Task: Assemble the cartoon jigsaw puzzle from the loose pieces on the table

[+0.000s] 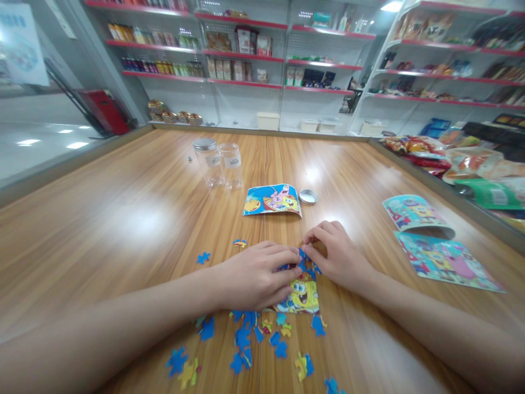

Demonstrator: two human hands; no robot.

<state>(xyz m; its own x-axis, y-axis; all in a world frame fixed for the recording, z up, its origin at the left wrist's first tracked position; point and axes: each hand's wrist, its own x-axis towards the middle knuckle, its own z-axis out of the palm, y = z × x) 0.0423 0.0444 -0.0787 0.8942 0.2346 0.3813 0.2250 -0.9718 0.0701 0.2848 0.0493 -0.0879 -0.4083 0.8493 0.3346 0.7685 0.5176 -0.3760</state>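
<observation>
A partly assembled jigsaw puzzle [304, 295] with a yellow cartoon character lies on the wooden table, its left part covered by my left hand [258, 276]. That hand rests palm down, fingers stretched across the puzzle. At the puzzle's upper right edge, my right hand [334, 254] pinches a blue puzzle piece [302, 253] between thumb and fingers, close to the left fingertips. Several loose puzzle pieces [243, 336] are scattered in front of the puzzle, mostly blue, some yellow. Beyond my hands a curled picture sheet [273, 199] shows cartoon characters.
Two clear plastic jars stand farther back, one capped jar [208, 164] and one uncapped jar [232, 167]. A silver lid [308, 196] lies right of the picture sheet. Two more cartoon sheets [447, 261] lie at right. Snack bags [471, 158] and stocked shelves [246, 53] surround the table.
</observation>
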